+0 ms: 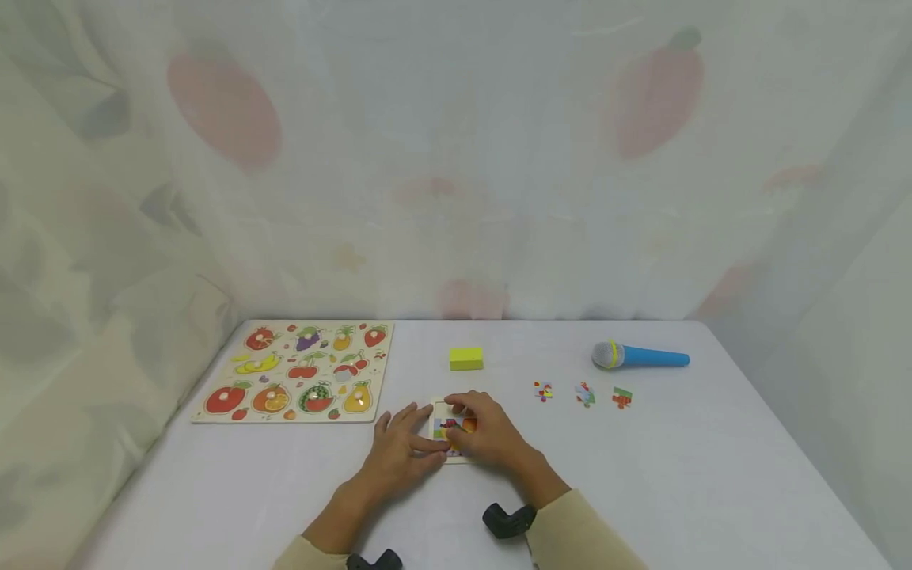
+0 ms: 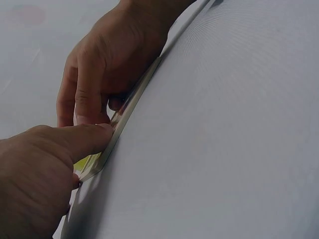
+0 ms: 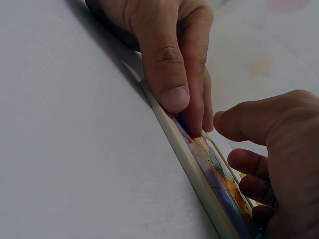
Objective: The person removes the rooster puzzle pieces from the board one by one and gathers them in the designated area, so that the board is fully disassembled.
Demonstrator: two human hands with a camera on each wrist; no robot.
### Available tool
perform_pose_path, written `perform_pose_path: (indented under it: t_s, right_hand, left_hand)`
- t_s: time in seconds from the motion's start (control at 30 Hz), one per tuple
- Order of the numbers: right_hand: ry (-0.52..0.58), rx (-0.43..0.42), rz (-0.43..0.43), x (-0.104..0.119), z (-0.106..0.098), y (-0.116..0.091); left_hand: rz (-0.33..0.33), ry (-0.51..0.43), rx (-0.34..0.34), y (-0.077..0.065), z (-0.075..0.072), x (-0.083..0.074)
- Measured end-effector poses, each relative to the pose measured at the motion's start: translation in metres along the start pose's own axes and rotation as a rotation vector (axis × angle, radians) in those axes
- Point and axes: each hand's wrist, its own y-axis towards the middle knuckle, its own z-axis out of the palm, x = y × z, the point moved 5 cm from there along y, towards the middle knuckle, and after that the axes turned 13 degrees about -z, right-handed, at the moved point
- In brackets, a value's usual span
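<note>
A small framed jigsaw puzzle (image 1: 439, 428) with a colourful picture lies on the white table, partly hidden by both hands. My left hand (image 1: 400, 454) rests at its left side, the thumb laid across the lower part. In the right wrist view, the left thumb and a finger touch the puzzle (image 3: 218, 172) near its frame. Over the puzzle's right side is my right hand (image 1: 492, 430), its fingers bent and spread from the thumb. No piece shows between the right hand's fingers (image 3: 249, 162) in the right wrist view.
Three loose jigsaw pieces (image 1: 584, 394) lie right of the puzzle. Behind them is a blue toy microphone (image 1: 654, 357). A yellow block (image 1: 466, 359) sits beyond the puzzle. To the left lies a fruit peg board (image 1: 285, 370). Patterned curtains (image 1: 442, 237) border the table.
</note>
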Motion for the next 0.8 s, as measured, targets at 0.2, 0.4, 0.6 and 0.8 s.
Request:
perform_pose_path:
  t_s: [0.2, 0.4, 0.6, 0.8]
  right_hand:
    - [-0.013, 0.026, 0.038, 0.0005, 0.0021, 0.0011]
    - [-0.037, 0.042, 0.048, 0.0017, 0.0037, 0.0028]
    - [-0.093, 0.067, 0.096, 0.0018, 0.0043, 0.0037]
    - [-0.158, 0.108, 0.147, 0.0011, 0.0053, 0.0036]
  left_hand:
    - [0.006, 0.012, -0.001, -0.0004, -0.0009, 0.0003]
    - [0.003, -0.001, -0.002, -0.0003, -0.0015, 0.0004]
    - [0.001, 0.002, -0.008, 0.0004, -0.0004, 0.0012]
    - [-0.006, -0.006, 0.000, 0.0005, 0.0003, 0.0007]
